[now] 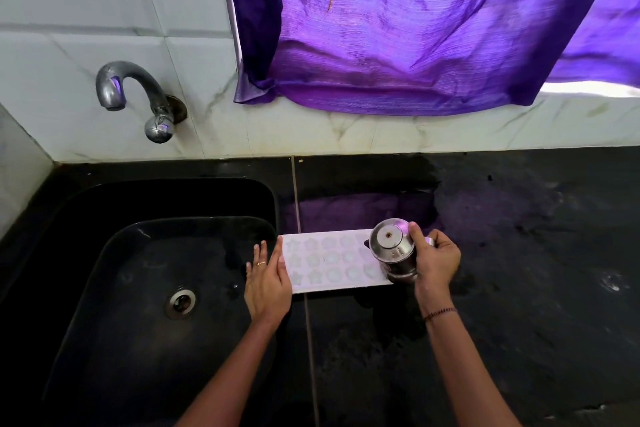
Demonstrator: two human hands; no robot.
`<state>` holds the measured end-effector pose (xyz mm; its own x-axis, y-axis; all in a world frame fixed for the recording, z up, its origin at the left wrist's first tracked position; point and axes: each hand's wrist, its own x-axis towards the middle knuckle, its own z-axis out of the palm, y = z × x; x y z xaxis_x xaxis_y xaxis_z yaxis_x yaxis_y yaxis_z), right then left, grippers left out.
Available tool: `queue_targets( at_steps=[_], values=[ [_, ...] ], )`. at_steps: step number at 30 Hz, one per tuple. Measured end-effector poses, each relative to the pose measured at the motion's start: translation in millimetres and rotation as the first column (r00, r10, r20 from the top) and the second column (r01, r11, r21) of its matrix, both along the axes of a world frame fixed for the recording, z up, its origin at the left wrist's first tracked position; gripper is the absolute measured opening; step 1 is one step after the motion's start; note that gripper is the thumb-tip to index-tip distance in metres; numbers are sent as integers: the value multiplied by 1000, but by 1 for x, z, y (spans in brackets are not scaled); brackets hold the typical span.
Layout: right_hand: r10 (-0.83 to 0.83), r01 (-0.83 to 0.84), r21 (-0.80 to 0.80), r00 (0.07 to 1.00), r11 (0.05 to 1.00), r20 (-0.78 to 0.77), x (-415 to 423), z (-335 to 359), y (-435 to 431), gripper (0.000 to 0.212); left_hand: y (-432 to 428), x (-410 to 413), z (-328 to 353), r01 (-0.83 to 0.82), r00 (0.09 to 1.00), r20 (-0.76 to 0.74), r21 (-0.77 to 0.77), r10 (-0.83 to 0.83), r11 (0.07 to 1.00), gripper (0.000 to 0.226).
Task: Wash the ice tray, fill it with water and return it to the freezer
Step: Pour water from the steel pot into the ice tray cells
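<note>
Over ice tray (329, 258), tipped cup (393, 250)

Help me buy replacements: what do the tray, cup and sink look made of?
Tray: white, matte, with moulded star cells; probably plastic or silicone. Cup: metal, likely stainless steel, with mirror-bright reflections. Sink: glossy black and seamless; stone, composite or resin, I cannot tell which.

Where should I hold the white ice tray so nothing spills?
By its two short ends, a hand from each side, kept level. The ice tray lies flat on the counter, long and shallow, moulds open upward. The left hand rests at its sink end; the right hand holds a steel cup over the other.
</note>
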<state>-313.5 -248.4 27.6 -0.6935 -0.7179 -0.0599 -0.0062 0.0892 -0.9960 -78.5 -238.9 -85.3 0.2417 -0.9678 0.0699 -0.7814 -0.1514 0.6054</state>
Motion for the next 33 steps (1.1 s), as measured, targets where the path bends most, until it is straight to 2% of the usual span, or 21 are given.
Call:
queue_targets(
  at_steps=[9,20,26,33],
  values=[
    [26,-27,-30,999,999,-28,2,1,1,52,0,0,2,-6,1000,-8,9,6,1000,61],
    [-1,6,-31,988,999,153,6,2,0,50,1,-1,4,-4,1000,-21,15,4,1000,57],
    [44,-40,-37,993,999,106,16,5,-1,50,1,0,4,-1,1000,-25,12,1,1000,52],
    [81,-80,-26,996,996,38,23,5,-2,50,1,0,4,-3,999,-34,5,3,1000,58]
  ],
)
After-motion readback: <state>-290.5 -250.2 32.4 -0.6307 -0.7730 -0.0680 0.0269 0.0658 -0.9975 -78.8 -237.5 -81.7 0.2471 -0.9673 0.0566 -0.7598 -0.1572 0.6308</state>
